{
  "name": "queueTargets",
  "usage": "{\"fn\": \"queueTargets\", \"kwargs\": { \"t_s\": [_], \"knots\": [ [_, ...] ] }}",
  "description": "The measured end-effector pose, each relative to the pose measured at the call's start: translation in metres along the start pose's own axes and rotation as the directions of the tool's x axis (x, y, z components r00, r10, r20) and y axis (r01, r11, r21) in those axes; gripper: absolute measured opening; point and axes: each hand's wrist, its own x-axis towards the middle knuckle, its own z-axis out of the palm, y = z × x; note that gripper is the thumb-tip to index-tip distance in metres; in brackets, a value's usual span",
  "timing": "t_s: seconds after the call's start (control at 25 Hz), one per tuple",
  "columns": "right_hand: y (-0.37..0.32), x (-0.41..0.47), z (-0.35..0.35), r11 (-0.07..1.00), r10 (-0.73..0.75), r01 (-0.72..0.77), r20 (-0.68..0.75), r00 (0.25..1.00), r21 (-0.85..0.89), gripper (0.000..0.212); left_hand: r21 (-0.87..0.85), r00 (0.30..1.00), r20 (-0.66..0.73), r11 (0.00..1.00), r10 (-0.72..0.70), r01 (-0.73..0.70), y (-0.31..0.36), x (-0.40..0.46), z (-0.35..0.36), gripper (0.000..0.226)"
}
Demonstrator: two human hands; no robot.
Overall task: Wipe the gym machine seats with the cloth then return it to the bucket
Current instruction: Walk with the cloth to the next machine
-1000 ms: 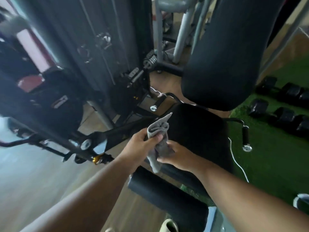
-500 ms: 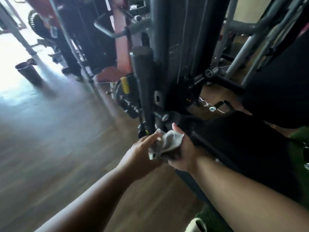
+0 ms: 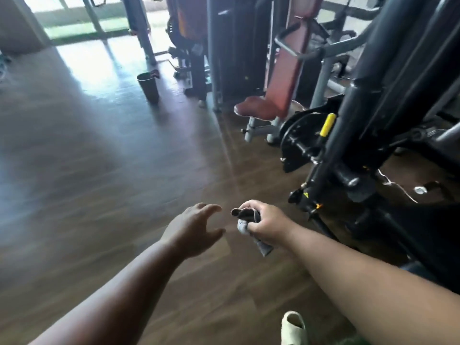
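My right hand (image 3: 267, 222) grips a bunched grey cloth (image 3: 245, 220), one end hanging below the fist. Just left of it, my left hand (image 3: 195, 229) is open with fingers spread and holds nothing. Both hover over the wooden floor. A dark bucket (image 3: 148, 87) with something draped on its rim stands on the floor far ahead, upper middle. A red padded seat (image 3: 258, 108) with a tall red backrest stands to the right of the bucket. The black seat of the near machine (image 3: 423, 235) lies at the right edge, behind my right forearm.
Black machine frames and a weight mechanism with a yellow handle (image 3: 328, 124) crowd the right side. More machines line the back. Wooden floor (image 3: 99, 170) stretches from my hands to the bucket. A pale sandal (image 3: 293, 328) shows at the bottom.
The view has swung left from the black seat toward the floor and bucket. My left hand has let go of the cloth and opened; the right hand alone keeps it.
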Motion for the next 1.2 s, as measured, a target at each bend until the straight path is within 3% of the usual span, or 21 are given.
{"fn": "queueTargets", "kwargs": {
  "t_s": [0.12,0.32,0.52,0.72,1.0,1.2],
  "knots": [
    [-0.014,0.038,0.004,0.954,-0.078,0.084,0.033,0.996,-0.289,0.029,0.068,0.999,0.000,0.996,-0.054,0.053,-0.029,0.011,-0.009,0.057],
    [-0.025,0.124,-0.006,0.879,-0.177,0.212,0.120,0.977,-0.428,0.025,0.125,0.988,0.015,0.981,-0.152,0.149,-0.080,0.058,-0.019,0.057],
    [-0.054,0.232,-0.015,0.835,-0.291,0.352,0.204,0.935,-0.423,0.021,0.067,0.943,-0.007,0.941,-0.332,0.332,-0.135,0.125,-0.050,0.051],
    [-0.101,0.350,0.004,0.815,-0.326,0.407,0.253,0.911,-0.414,0.022,-0.003,0.907,-0.019,0.908,-0.420,0.420,-0.204,0.178,-0.091,0.046],
    [-0.199,0.530,0.057,0.865,-0.312,0.373,0.222,0.924,-0.336,0.027,0.030,0.913,-0.052,0.913,-0.404,0.406,-0.370,0.302,-0.189,0.047],
    [-0.261,0.654,0.070,0.847,-0.307,0.367,0.208,0.929,-0.385,0.026,0.086,0.946,-0.059,0.942,-0.319,0.323,-0.458,0.419,-0.255,0.048]
  ]
}}
